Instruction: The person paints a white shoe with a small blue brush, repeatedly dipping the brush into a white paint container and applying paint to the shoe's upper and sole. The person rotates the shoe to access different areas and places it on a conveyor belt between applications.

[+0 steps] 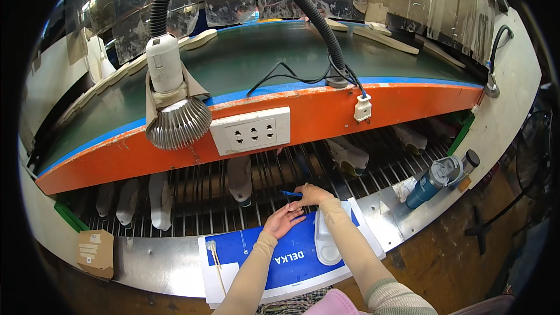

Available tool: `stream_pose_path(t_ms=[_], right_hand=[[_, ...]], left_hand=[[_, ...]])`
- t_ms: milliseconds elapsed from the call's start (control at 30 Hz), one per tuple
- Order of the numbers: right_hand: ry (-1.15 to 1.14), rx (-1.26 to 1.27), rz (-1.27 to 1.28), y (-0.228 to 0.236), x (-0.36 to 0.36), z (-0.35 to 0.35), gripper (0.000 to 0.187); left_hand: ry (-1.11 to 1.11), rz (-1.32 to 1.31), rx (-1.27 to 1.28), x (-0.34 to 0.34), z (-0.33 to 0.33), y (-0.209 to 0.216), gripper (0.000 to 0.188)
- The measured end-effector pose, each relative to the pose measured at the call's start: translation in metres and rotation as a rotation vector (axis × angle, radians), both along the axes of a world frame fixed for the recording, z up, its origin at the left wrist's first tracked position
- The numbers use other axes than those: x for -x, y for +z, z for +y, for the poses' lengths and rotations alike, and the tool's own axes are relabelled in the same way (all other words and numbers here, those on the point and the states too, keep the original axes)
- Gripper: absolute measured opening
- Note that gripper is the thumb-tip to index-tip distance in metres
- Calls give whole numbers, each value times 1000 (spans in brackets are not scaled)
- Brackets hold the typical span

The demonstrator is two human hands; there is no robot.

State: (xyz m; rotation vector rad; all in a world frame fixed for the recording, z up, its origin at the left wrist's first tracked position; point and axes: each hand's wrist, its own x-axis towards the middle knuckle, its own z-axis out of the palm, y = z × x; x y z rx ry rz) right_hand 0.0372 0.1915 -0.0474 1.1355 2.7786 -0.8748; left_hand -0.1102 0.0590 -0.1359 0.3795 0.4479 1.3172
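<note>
My right hand (pixel 312 195) is closed round a thin blue pen-like tool (pixel 290 193), its tip pointing left over the metal bars. Just below and to the left, my left hand (pixel 283 220) is palm up with its fingers apart, and it holds nothing. The fingers of the two hands nearly meet; whether they touch I cannot tell. Both hands are above the far edge of a blue and white printed sheet (pixel 262 268). Under my right forearm a white plastic tray (pixel 328 255) with a round hollow is partly hidden. Thin wooden sticks (pixel 217 259) lie at the sheet's left.
Several pale shoes (pixel 239 178) sit on the barred rack (pixel 268 198) beneath an orange beam (pixel 321 118). Above runs a green belt (pixel 251 52) with pale shoe-shaped pieces. A lamp (pixel 178 122) hangs left. A blue bottle (pixel 429 184) stands right, a cardboard box (pixel 95 253) left.
</note>
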Motion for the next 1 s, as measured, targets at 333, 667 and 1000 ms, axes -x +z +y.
stream_pose_path(t_ms=[333, 667, 1000], right_hand=[[-46, -6, 3, 4, 2, -2, 97], [-41, -56, 14, -8, 3, 3, 98], [-34, -18, 2, -1, 3, 0, 96]], left_hand=[[20, -80, 22, 2, 2, -6, 39], [-85, -90, -20, 7, 5, -14, 39], [-37, -35, -20, 3, -2, 1, 29]])
